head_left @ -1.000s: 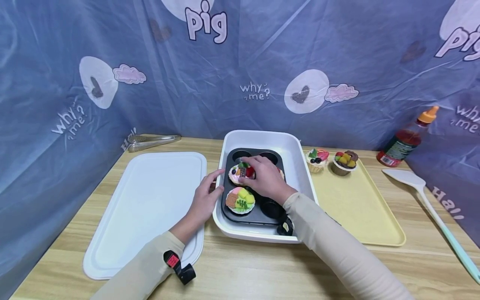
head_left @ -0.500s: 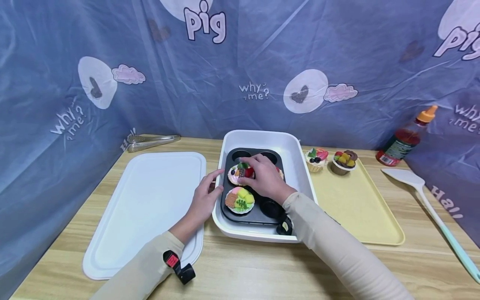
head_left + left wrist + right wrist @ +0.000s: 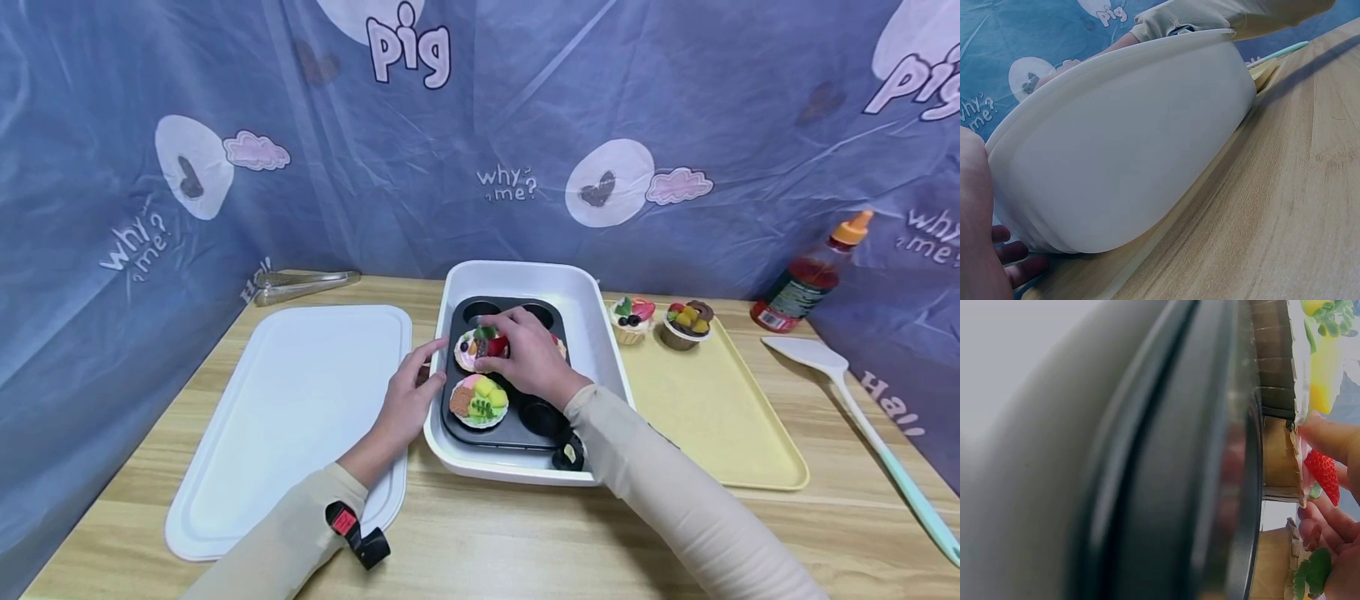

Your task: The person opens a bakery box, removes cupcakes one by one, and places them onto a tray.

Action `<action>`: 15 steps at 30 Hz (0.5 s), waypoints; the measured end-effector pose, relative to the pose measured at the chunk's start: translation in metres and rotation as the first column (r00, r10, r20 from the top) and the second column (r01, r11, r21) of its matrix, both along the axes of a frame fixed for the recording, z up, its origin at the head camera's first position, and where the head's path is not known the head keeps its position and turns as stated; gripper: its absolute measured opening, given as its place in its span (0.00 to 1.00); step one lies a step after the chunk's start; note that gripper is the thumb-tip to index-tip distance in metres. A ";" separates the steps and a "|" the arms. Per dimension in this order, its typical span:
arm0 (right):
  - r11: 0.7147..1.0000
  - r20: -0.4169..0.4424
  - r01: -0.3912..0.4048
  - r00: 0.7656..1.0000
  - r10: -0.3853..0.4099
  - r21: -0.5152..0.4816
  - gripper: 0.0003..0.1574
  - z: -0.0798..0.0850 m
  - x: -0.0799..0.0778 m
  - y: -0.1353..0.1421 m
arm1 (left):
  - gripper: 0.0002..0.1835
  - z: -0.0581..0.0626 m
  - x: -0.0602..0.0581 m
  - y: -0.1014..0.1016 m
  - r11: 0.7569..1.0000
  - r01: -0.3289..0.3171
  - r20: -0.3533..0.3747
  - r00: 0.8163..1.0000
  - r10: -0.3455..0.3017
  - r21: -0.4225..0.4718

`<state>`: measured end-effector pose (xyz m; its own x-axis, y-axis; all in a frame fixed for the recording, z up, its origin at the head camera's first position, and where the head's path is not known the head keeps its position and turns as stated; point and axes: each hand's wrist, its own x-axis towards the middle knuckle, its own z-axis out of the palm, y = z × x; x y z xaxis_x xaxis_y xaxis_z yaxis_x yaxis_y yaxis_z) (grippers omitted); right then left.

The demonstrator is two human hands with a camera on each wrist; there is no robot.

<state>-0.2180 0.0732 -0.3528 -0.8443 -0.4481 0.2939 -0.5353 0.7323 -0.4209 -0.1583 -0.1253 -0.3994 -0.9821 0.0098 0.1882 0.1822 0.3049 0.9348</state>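
My right hand (image 3: 528, 354) reaches into the white bin (image 3: 525, 279) and pinches a fruit-topped cupcake (image 3: 467, 350) in the middle-left cup of the dark muffin pan (image 3: 491, 440). In the right wrist view, the fingers lie around its rim, beside a red strawberry (image 3: 1322, 472). Another cupcake (image 3: 480, 402), topped with yellow pieces and a green leaf, sits in the front-left cup. A third (image 3: 561, 343) is mostly hidden behind my right hand. My left hand (image 3: 408, 396) rests against the bin's left wall, its fingers (image 3: 1025, 270) extended low along the outside.
A white tray (image 3: 300, 417) lies left of the bin, with metal tongs (image 3: 307, 286) behind it. On the right, a yellow tray (image 3: 720, 425) carries two cupcakes (image 3: 632, 321). Beyond it are a sauce bottle (image 3: 802, 283) and a long-handled spatula (image 3: 855, 400).
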 end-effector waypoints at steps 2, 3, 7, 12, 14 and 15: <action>1.000 -0.011 -0.009 1.000 0.009 -0.006 0.41 0.000 0.000 0.000 | 0.28 0.000 0.000 0.000 1.000 0.000 0.001 1.000 0.000 0.002; 1.000 -0.017 -0.014 1.000 0.014 -0.008 0.41 -0.001 0.000 0.000 | 0.28 0.000 0.000 0.000 1.000 0.000 0.003 1.000 0.000 0.002; 1.000 -0.034 -0.026 0.999 0.025 -0.018 0.41 -0.001 0.001 0.001 | 0.28 0.000 0.000 0.000 1.000 0.001 0.013 1.000 -0.001 0.006; 0.999 -0.045 -0.033 0.998 0.032 -0.024 0.41 -0.001 0.001 0.002 | 0.28 -0.001 -0.001 0.000 1.000 -0.003 0.014 1.000 0.003 0.009; 0.999 -0.045 -0.035 0.998 0.033 -0.026 0.41 -0.001 0.001 0.001 | 0.28 -0.001 -0.001 0.000 1.000 -0.003 0.013 1.000 0.003 0.009; 0.999 -0.045 -0.035 0.998 0.033 -0.028 0.41 -0.001 0.001 0.001 | 0.28 0.000 0.000 0.000 1.000 -0.004 0.010 1.000 0.004 0.006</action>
<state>-0.2172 0.0746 -0.3535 -0.8144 -0.4674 0.3440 -0.5785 0.7015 -0.4163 -0.1588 -0.1251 -0.3998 -0.9839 0.0050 0.1787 0.1719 0.2997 0.9384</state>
